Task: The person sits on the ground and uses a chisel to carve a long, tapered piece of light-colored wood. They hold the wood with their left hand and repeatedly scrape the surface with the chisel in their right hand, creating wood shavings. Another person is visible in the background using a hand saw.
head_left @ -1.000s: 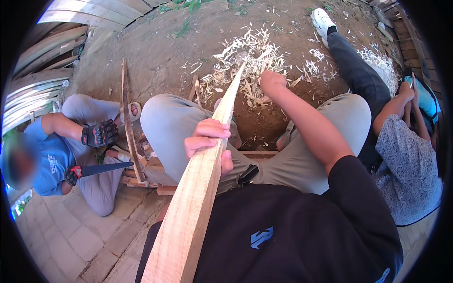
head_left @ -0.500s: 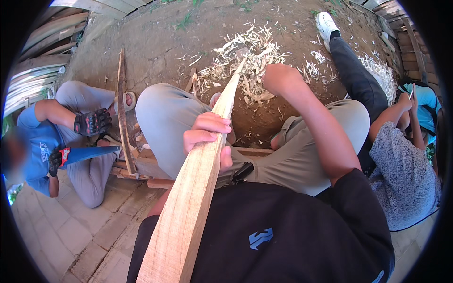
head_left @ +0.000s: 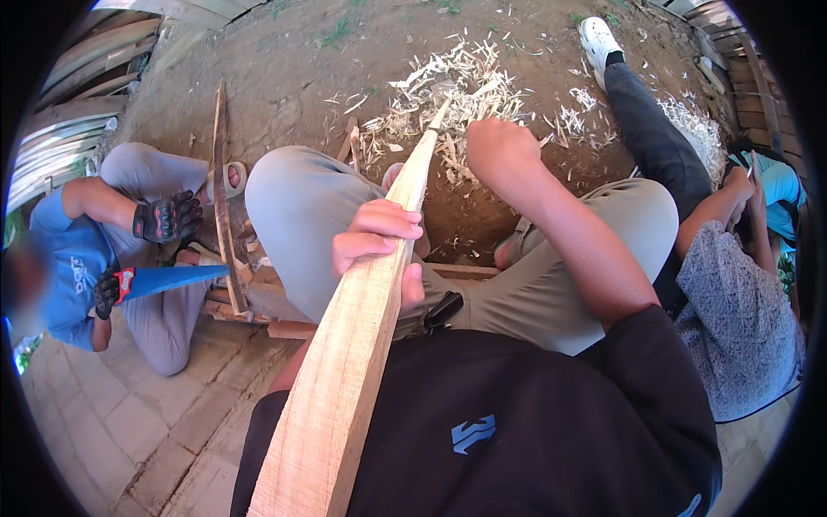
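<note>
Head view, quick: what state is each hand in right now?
Left hand: closed around the pointed wood.
Right hand: closed, apparently holding a thin tool near the wood's tip; exact kind unclear.

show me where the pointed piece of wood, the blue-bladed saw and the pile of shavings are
Pointed piece of wood (head_left: 351, 323), head view: middle of its broad face
Blue-bladed saw (head_left: 168, 281), head view: flat of its blade
Pile of shavings (head_left: 484, 89), head view: middle of the heap

Pale squared timber (head_left: 355, 323), tapered to narrow point, slanting tip-away; thin dark tool (head_left: 454, 133), mostly hidden, near tip.
</note>
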The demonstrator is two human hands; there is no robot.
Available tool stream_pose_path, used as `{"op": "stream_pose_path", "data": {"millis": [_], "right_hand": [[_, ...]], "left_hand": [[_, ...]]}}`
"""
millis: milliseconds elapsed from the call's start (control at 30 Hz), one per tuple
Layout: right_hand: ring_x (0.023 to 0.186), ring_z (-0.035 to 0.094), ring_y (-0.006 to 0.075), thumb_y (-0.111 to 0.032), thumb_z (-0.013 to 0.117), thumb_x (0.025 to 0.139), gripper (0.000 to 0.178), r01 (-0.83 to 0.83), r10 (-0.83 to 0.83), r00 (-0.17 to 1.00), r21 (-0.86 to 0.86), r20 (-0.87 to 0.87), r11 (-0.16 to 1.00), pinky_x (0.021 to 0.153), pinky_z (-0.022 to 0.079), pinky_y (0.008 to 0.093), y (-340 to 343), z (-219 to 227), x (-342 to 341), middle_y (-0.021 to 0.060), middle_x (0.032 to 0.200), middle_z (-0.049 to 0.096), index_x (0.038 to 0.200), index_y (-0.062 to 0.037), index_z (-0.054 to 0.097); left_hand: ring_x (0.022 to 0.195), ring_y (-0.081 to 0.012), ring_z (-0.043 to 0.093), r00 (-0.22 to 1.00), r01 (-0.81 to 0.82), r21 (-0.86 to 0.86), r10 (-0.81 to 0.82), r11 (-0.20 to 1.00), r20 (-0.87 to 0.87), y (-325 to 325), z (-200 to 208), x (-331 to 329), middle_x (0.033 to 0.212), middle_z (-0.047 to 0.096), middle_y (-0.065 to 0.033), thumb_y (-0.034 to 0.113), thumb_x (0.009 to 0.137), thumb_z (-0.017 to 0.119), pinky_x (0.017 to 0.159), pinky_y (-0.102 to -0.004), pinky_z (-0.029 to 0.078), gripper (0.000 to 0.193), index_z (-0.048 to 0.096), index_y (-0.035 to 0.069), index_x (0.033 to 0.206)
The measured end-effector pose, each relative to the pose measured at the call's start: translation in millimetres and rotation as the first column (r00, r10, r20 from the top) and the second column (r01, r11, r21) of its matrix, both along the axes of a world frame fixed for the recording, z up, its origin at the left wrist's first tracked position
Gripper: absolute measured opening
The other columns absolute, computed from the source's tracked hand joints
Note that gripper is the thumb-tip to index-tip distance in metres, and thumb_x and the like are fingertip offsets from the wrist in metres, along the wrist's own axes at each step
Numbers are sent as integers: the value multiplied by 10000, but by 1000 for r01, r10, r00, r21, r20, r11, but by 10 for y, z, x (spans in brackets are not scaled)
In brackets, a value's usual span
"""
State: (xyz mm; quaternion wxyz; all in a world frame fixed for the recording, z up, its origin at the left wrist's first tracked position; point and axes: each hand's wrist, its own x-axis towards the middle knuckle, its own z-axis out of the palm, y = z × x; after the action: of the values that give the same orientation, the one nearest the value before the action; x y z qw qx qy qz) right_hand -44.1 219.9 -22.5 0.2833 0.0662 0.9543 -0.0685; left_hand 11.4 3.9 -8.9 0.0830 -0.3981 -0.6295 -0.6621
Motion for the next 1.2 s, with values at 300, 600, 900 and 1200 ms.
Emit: {"op": "stream_pose_path", "data": {"millis": [300, 600, 900, 1200], "right_hand": [[1016, 739, 273, -121, 588, 923, 220, 2, -2, 1000, -7, -15, 1000, 782, 613, 400, -56, -52, 1, 128, 1070, 755, 1048, -64, 760], [971, 750, 283, -120, 576, 930, 226, -22, 22, 1000, -17, -12, 1000, 775, 612, 392, -119, -3, 9, 143, 1045, 757, 1047, -60, 760], [1010, 741, 275, -109, 590, 927, 230, -29, 29, 999, -6, -28, 1000, 778, 613, 389, -57, -53, -52, 139, 1070, 751, 1084, -59, 751], [1002, 743, 274, -115, 616, 919, 203, -34, 32, 998, 25, 48, 999, 778, 614, 372, -167, 30, 97, 133, 1073, 753, 1055, -54, 753]], "left_hand": [[961, -328, 624, 1000, 12, 12, -12, 1000, 1, -23, -16, 9, 1019, 630, -201, 42, 785, 665, 916, -508, 442, 447, 397, 80, 1141], [970, -325, 620, 1000, 2, 5, -2, 1000, 4, -24, -22, 13, 1019, 626, -202, 43, 795, 670, 925, -511, 439, 439, 391, 77, 1132], [942, -308, 629, 999, -36, 12, 36, 999, 21, -29, -13, 21, 1017, 634, -183, 53, 804, 704, 901, -495, 464, 411, 399, 86, 1079], [935, -308, 628, 999, -23, 25, 22, 999, 48, -7, 3, 77, 1001, 634, -179, 50, 803, 708, 891, -492, 467, 418, 397, 85, 1080]]}}
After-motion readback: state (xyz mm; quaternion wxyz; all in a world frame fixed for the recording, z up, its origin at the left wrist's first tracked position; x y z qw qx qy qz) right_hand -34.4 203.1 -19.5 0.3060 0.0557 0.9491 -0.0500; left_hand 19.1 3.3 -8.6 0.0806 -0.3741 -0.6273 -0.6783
